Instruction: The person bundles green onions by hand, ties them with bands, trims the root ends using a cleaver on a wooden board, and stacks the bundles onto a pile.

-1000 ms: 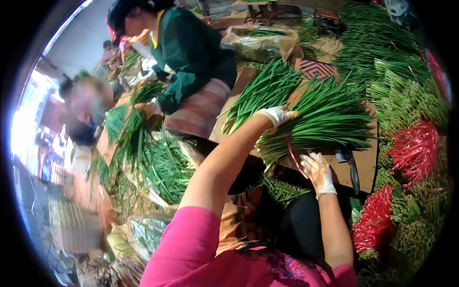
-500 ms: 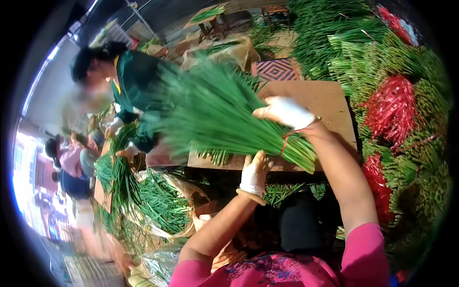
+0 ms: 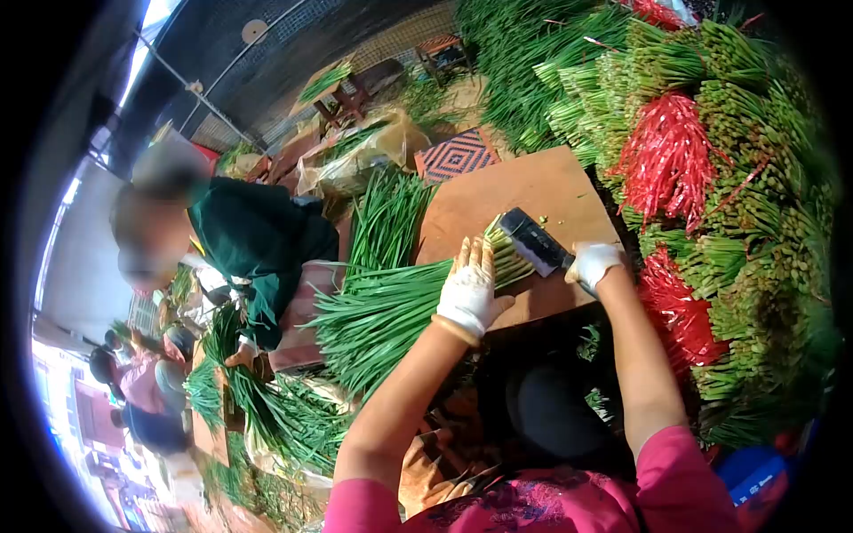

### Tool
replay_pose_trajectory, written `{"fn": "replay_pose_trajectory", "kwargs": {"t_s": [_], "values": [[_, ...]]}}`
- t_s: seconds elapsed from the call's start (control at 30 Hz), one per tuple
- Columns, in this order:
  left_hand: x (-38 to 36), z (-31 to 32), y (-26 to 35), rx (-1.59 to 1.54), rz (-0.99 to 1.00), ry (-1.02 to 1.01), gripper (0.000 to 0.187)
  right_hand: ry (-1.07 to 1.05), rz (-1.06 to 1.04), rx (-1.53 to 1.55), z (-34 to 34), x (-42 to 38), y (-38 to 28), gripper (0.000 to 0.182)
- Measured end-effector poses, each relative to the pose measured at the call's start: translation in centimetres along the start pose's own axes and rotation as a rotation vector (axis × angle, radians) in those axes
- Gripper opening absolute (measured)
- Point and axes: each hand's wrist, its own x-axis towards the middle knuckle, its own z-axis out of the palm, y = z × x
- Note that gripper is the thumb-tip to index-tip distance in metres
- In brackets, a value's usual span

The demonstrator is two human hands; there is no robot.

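White-gloved left hand [image 3: 468,289] pressed flat, fingers spread, on a bundle of green chives [image 3: 391,306] lying across the near edge of the wooden desk [image 3: 533,191]. Cut ends of the bundle pointing right, leaf tips hanging off the desk to the left. White-gloved right hand [image 3: 593,263] closed around the handle of a dark cleaver [image 3: 533,240], blade resting at the cut ends of the chives. Stacked to the right: tied chive bundles [image 3: 737,222] and red ties [image 3: 668,155]. On the left: a person in a green top [image 3: 258,235] among more loose chives [image 3: 267,409].
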Motion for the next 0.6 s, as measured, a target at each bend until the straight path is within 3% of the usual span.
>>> {"fn": "replay_pose_trajectory", "kwargs": {"t_s": [0.03,0.1,0.13,0.27,0.3,0.37,0.43,0.47,0.5,0.53,0.6], "values": [[1.4,0.3,0.0,0.075,-0.070,-0.131,0.104,0.069,-0.003,-0.021,1.9,0.5,0.3,0.041],[3.8,1.2,0.2,0.261,-0.202,-0.400,0.113,0.186,0.043,0.138,4.4,1.1,0.9,0.037],[4.6,1.6,0.2,0.281,-0.262,-0.373,0.114,0.185,0.049,0.153,4.6,1.4,1.3,0.034],[9.1,-1.3,0.2,0.519,-0.158,-0.782,0.101,0.142,0.059,0.327,2.1,-0.4,0.6,0.028],[9.8,-1.5,0.2,0.502,-0.154,-0.812,0.100,0.125,0.056,0.396,1.3,-1.0,0.5,0.028],[10.8,-1.6,0.2,0.470,-0.147,-0.876,0.097,0.297,-0.019,0.455,2.1,-1.4,0.8,0.022],[10.7,-1.1,-1.3,0.162,-0.232,-0.835,0.100,0.488,-0.090,0.600,3.8,-1.1,1.2,0.013],[10.5,-0.7,-2.0,0.027,-0.282,-0.808,0.101,0.321,-0.086,0.837,2.2,-2.9,0.5,0.019],[10.1,0.0,-2.8,-0.107,-0.331,-0.779,0.102,0.350,-0.111,0.835,1.8,-3.8,-0.2,0.018],[9.7,2.9,-4.7,-0.131,-0.205,-0.613,0.106,0.379,-0.136,0.833,1.4,-4.8,-0.8,0.019],[9.8,2.5,-4.8,-0.127,-0.219,-0.620,0.106,0.418,-0.202,0.752,1.6,-5.8,-1.3,0.021]]}}
